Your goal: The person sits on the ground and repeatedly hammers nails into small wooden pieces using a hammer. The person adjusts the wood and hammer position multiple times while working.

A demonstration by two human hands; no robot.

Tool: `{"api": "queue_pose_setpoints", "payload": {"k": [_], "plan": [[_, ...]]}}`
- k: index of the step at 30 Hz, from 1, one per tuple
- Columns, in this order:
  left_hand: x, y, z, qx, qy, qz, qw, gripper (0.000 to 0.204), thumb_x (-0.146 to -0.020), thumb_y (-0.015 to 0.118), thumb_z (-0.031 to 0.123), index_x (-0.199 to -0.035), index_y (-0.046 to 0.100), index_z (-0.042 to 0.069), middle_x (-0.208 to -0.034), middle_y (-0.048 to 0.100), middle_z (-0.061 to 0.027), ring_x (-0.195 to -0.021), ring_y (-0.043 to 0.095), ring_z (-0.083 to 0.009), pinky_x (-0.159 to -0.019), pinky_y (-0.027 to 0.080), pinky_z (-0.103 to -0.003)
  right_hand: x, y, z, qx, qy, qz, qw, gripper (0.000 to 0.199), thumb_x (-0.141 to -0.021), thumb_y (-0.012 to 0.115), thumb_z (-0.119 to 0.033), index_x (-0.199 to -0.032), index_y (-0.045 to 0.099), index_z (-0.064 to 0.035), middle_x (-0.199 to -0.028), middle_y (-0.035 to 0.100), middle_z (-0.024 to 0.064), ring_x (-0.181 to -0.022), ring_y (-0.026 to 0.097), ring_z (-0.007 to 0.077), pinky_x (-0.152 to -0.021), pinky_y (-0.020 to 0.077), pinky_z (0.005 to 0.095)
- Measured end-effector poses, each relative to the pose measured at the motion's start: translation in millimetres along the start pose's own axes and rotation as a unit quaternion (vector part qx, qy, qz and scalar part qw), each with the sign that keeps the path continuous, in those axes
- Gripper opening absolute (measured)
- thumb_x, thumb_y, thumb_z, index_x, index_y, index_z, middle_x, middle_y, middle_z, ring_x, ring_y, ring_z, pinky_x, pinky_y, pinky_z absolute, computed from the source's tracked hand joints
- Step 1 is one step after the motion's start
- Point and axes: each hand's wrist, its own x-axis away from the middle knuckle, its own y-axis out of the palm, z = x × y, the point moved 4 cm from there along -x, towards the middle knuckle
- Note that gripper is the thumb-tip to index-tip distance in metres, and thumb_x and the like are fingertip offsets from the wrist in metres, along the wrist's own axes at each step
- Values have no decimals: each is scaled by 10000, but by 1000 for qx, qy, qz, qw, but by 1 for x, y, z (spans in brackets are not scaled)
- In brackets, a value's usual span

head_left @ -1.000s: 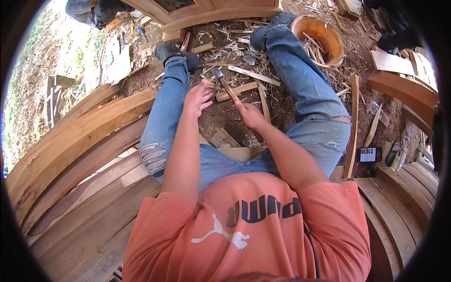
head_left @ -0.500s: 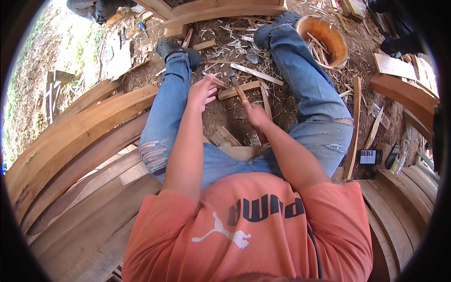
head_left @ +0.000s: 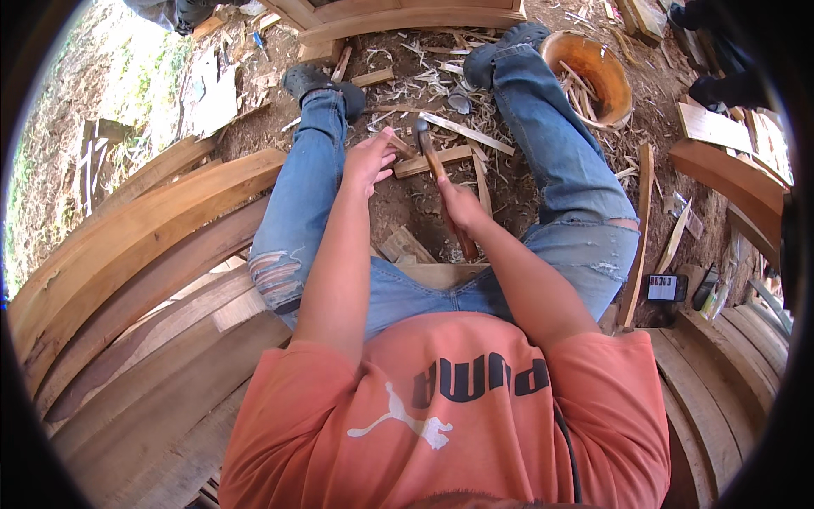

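My right hand [head_left: 460, 206] is wrapped round the brown wooden handle of a hammer [head_left: 433, 162]. Its dark metal head points away from me, and the handle's lower end sticks out below my fist. To the left, my left hand [head_left: 370, 164] has its fingers bent and seems to pinch a short wooden strip [head_left: 402, 148]; the exact grip is partly hidden. That strip's far end lies close to a wooden block [head_left: 433, 161] on the ground between my legs. A pale flat stick [head_left: 467, 133] lies just beyond the hammer head.
Wood shavings cover the dirt floor. A hollow wooden tub [head_left: 606, 72] with offcuts stands beyond my right leg. Curved planks [head_left: 161, 212] lie at left, more boards [head_left: 721, 373] at right beside a phone [head_left: 666, 288]. A wooden frame [head_left: 407, 21] stands at the far side.
The hammer has turned slightly in my right hand, and the lower end of its handle now shows more. My left hand is nearly in the same place, its fingers slightly more curled.
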Motion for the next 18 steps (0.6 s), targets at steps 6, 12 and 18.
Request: {"api": "queue_pose_setpoints", "payload": {"k": [6,12,18], "plan": [[-4,-2,-2,9,0,-4,1000,707,-1009,686,549,-1476,557,34,-1489,587,-225,-1441,525,-382,-1130,453,-561,36,0,-61,-187,-83,-48,978,517,-1132,426,-495,-836,523,-82,-621,479,16,-438,445,143,-428,391,314],[-1,-3,-5,8,-7,-3,1000,715,-1012,680,554,-1486,546,36,-1510,570,-220,-1438,526,-376,-1138,448,-560,6,-3,3,41,46,1,998,590,-1081,445,-636,-868,552,-97,-646,520,47,-478,494,172,-470,448,337],[-4,-2,-3,0,3,-17,1000,721,-1019,668,552,-1516,516,52,-1498,573,-222,-1360,587,-332,-1081,511,-487,31,-1,-56,-173,-63,-74,980,572,-1089,433,-626,-909,535,-93,-658,516,30,-481,484,154,-466,436,334]]}}
